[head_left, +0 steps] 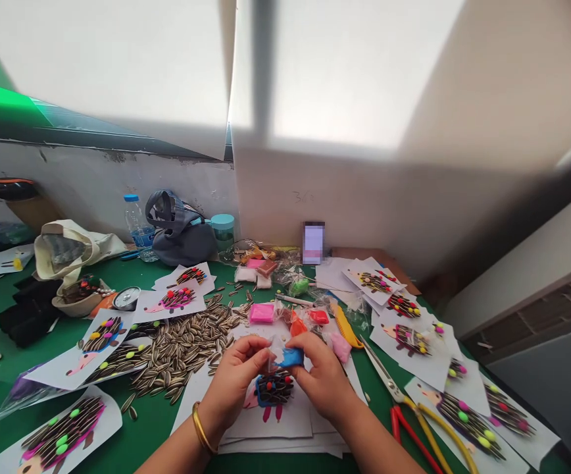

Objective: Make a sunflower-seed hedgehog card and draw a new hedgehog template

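My left hand (239, 376), with a gold bangle at the wrist, pinches the edge of a small clear bag. Between thumb and fingers, my right hand (322, 375) grips a lump of blue clay (290, 357) that is partly in that bag. Both hands are close together above a white card (290, 424). On this card is a hedgehog figure (275, 388) with a blue outline, dark seed spines, red and blue dots, and pink feet. Pink clay (262, 313) and red clay (319, 316) in clear wrapping lie just beyond the hands.
Sunflower seeds (177, 352) are heaped to the left. Finished hedgehog cards (170, 301) lie on both sides. Large scissors (398, 395) and a yellow cutter (345, 326) are at the right. A phone (314, 243), dark bag (181, 237) and bottle (140, 230) stand at the back.
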